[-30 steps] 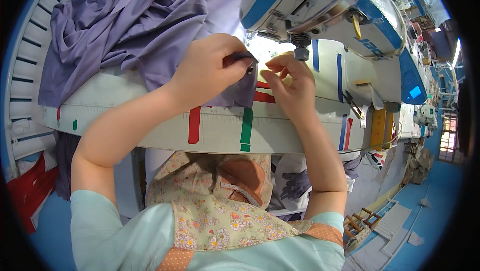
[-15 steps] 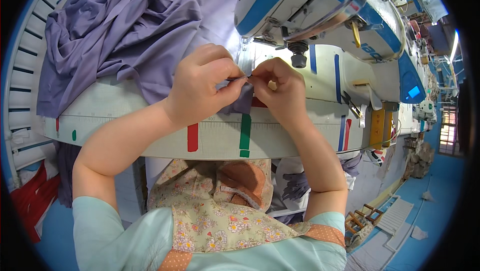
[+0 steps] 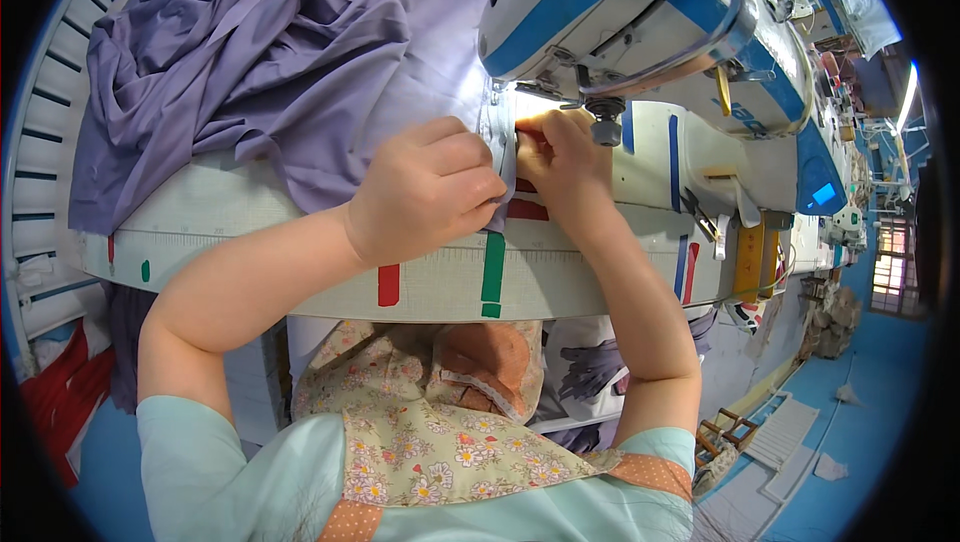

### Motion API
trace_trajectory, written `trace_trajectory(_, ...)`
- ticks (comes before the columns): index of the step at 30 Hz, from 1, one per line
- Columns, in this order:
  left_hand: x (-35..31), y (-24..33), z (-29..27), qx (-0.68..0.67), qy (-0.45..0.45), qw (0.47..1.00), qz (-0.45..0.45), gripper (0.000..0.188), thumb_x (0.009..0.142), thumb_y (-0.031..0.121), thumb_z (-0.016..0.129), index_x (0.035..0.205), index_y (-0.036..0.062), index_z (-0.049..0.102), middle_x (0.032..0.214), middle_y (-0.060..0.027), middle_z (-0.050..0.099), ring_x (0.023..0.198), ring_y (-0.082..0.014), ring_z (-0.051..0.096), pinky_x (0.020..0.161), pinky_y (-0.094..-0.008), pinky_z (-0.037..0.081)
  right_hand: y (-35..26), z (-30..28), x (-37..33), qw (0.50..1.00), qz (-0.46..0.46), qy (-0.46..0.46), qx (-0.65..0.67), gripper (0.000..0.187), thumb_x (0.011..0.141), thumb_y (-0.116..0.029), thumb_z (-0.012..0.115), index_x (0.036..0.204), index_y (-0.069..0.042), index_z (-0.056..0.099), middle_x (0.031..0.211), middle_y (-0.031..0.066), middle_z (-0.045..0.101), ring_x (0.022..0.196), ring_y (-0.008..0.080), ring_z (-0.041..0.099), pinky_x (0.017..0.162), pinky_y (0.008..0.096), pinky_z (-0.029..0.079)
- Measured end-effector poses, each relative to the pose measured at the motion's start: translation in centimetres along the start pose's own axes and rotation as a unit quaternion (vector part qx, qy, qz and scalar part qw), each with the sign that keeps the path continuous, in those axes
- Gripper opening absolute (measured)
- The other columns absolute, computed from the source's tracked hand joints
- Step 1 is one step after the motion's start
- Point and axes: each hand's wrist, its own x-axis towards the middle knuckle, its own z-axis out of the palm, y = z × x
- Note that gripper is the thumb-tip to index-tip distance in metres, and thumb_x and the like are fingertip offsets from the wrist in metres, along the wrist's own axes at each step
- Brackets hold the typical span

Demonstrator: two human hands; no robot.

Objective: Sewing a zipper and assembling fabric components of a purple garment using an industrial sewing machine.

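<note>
A large purple fabric (image 3: 290,72) lies in loose folds across the left of the sewing table, its narrow edge running up under the needle area of a white and blue sewing machine (image 3: 590,12). My left hand (image 3: 425,192) is closed over the fabric near this edge, fingers curled and fingertips partly hidden. On the other side of the edge, close below the machine's head, my right hand (image 3: 568,167) pinches the fabric's border between thumb and forefinger. Its other fingers are folded in.
The pale table (image 3: 250,267) carries a printed ruler and red, green and blue tape strips. Small thread snips (image 3: 703,212) lie to the right, beside a yellow box-shaped thing (image 3: 757,257). A white slatted rack (image 3: 50,142) borders the left side.
My hands have moved apart from where their fingertips met. The left has come down along the edge; the right has shifted slightly forward, nearer the needle area.
</note>
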Motion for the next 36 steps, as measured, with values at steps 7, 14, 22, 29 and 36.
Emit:
trace_trajectory(7, -0.4, 0.0, 0.3, 0.006, -0.036, 0.999, 0.002, 0.013, 0.065, 0.010, 0.070, 0.075, 0.0093, 0.061, 0.080, -0.0015, 0.061, 0.080, -0.0212, 0.062, 0.069, -0.0330, 0.052, 0.7, 0.6, 0.6, 0.989, 0.107, -0.076, -0.069, 0.012, 0.083, -0.015, 0.069, 0.094, -0.010, 0.067, 0.089, 0.0141, 0.066, 0.087, 0.0341, 0.061, 0.071, 0.0425, 0.050)
trace_trajectory(14, -0.6, -0.1, 0.2, 0.000, -0.058, 0.998, 0.003, 0.018, 0.063, 0.005, 0.072, 0.079, 0.0077, 0.065, 0.087, -0.0020, 0.066, 0.081, -0.0216, 0.065, 0.067, -0.0338, 0.053, 3.4, 1.3, 1.5, 0.992, 0.046, -0.083, -0.081, 0.020, 0.087, -0.016, 0.062, 0.105, -0.007, 0.065, 0.097, 0.0071, 0.069, 0.089, 0.0240, 0.066, 0.075, 0.0349, 0.048)
trace_trajectory(22, -0.8, -0.3, 0.7, 0.005, -0.057, 0.998, 0.026, 0.012, 0.067, 0.012, 0.068, 0.073, 0.0096, 0.059, 0.083, -0.0005, 0.062, 0.081, -0.0194, 0.061, 0.071, -0.0321, 0.052, 9.5, 4.7, 3.1, 0.949, -0.152, 0.072, -0.267, 0.030, 0.080, -0.025, 0.074, 0.106, -0.011, 0.069, 0.106, 0.0087, 0.068, 0.090, 0.0278, 0.066, 0.082, 0.0392, 0.053)
trace_trajectory(29, -1.1, -0.4, 0.5, -0.013, -0.072, 0.997, 0.013, 0.016, 0.064, 0.005, 0.071, 0.077, 0.0089, 0.063, 0.084, 0.0004, 0.066, 0.082, -0.0193, 0.063, 0.067, -0.0327, 0.051, 11.2, 3.6, 4.3, 0.981, -0.024, -0.014, -0.194, 0.038, 0.077, -0.020, 0.075, 0.112, -0.011, 0.064, 0.111, 0.0104, 0.065, 0.098, 0.0286, 0.063, 0.086, 0.0398, 0.051)
trace_trajectory(36, -1.1, -0.4, 0.3, -0.043, -0.041, 0.998, -0.005, 0.017, 0.064, 0.004, 0.072, 0.078, 0.0090, 0.064, 0.083, -0.0003, 0.065, 0.079, -0.0205, 0.064, 0.064, -0.0348, 0.051, 9.1, 1.3, 2.6, 0.975, 0.140, -0.114, -0.128, 0.050, 0.074, -0.015, 0.077, 0.120, -0.010, 0.060, 0.117, 0.0123, 0.062, 0.107, 0.0294, 0.059, 0.090, 0.0406, 0.047)
